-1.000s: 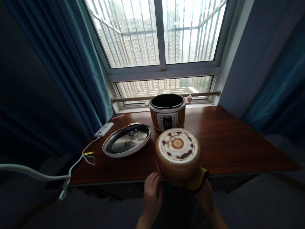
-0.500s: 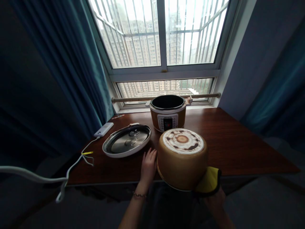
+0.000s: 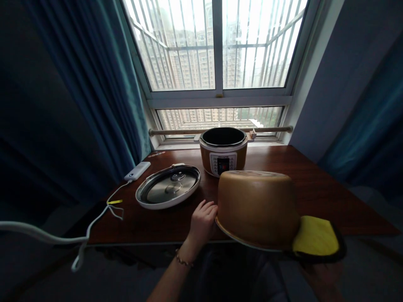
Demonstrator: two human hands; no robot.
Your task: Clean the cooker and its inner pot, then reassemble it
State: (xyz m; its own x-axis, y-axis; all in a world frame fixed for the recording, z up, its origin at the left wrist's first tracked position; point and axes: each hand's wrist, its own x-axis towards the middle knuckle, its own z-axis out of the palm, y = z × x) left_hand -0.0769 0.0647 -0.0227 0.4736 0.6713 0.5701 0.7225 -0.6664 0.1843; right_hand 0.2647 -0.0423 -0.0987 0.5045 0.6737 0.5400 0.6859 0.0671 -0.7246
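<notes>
Because its wide rim faces down and its base faces up, the golden-brown pot [image 3: 258, 209] shows mostly its curved outer wall, held tilted before the person at the near edge of a dark wooden counter [image 3: 315, 188]. The left hand [image 3: 203, 220], a bracelet [image 3: 183, 259] at its wrist, is closed at the pot's left edge, steadying that side. The right hand [image 3: 324, 270], dim and partly hidden, holds a yellow cloth [image 3: 316, 236] with a dark border against the opposite side – perhaps for padding or wiping, though its finger positions cannot be made out. Supporting both sides probably keeps the broad pot from swinging. Behind it, near the window [image 3: 220, 96], an electric cooker [image 3: 206, 157] stands upright and uncovered. To its left a round lid [image 3: 171, 188] lies with its metal inner face up – a position that probably keeps that face off the counter.
</notes>
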